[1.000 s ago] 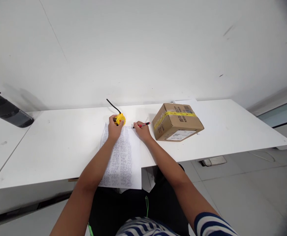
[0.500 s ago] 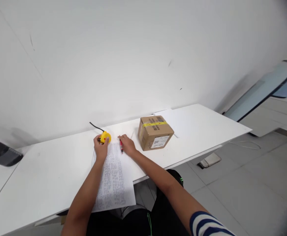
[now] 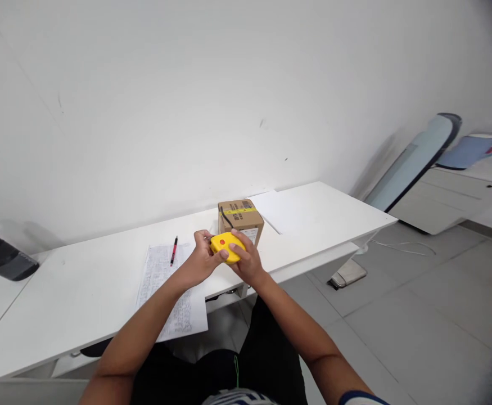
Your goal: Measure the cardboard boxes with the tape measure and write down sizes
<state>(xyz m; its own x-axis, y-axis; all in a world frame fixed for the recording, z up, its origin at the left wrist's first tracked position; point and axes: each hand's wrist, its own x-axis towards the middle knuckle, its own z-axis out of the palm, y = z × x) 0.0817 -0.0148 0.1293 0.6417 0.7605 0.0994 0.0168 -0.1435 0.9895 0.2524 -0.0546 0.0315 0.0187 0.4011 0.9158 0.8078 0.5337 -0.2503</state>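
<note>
Between my two hands is a yellow tape measure (image 3: 224,247) with a red button, raised in front of the cardboard box. My left hand (image 3: 201,259) grips its left side, and my right hand (image 3: 248,260) is closed round its right side. The black wrist strap of the tape measure stands up against the box. Behind my hands the brown cardboard box (image 3: 237,211), with yellow tape and a white label, sits on the table and is partly covered by them. A red and black pen (image 3: 174,251) lies on the handwritten sheet (image 3: 155,278) to the left.
The white table (image 3: 94,275) runs along the wall. White sheets (image 3: 273,205) lie behind the box. A dark bottle (image 3: 5,256) lies at the far left. The handwritten sheet overhangs the front edge. A light blue panel (image 3: 410,163) leans at the right.
The tape measure has moved right, from over the paper to in front of the box. My right hand has let go of the pen, now on the sheet, and holds the tape measure too.
</note>
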